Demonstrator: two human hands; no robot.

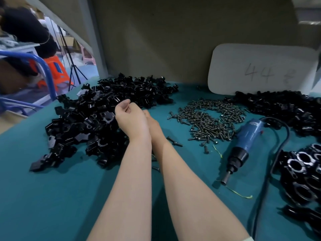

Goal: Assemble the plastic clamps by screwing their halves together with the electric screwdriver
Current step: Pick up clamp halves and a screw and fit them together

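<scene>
A big heap of black clamp halves (pixel 132 89) lies on the teal table (pixel 52 197) at the left. My left hand (pixel 130 119) is over the heap with its fingers curled, and it seems to grip a shiny clamp half (pixel 107 117) at its fingertips. My right hand (pixel 153 125) lies close beside and partly under the left one, so its fingers are hidden. The blue electric screwdriver (pixel 245 145) lies on the table to the right, untouched, with its tip toward me. A spread of dark screws (pixel 208 119) sits between the heap and the screwdriver.
Assembled clamps (pixel 302 171) are stacked at the right edge, and a second heap of black parts (pixel 286 108) lies behind them. The screwdriver's black cable (pixel 271 171) runs toward me. A white board (pixel 260 68) leans on the back wall. A loose screw (pixel 174 141) lies by my right wrist.
</scene>
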